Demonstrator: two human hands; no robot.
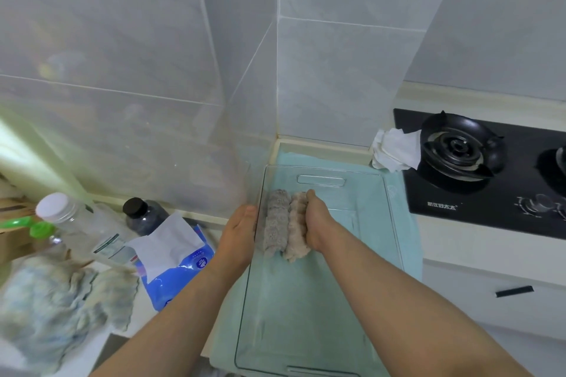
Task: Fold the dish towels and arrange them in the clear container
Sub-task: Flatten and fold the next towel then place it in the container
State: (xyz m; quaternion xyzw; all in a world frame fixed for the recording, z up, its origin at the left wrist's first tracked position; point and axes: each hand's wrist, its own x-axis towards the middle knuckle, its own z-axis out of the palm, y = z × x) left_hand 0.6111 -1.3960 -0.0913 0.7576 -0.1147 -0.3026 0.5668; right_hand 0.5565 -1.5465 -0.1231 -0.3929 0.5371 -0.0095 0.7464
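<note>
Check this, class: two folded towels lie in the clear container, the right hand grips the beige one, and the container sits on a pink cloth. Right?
One slip: the head view shows the cloth under the clear container is pale green, not pink. Two folded towels do lie inside, and the right hand grips the beige towel.

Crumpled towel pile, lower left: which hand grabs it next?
Left, probably: left hand rests open against the clear container, nearer the towel pile; right hand grips the beige towel inside.
</note>
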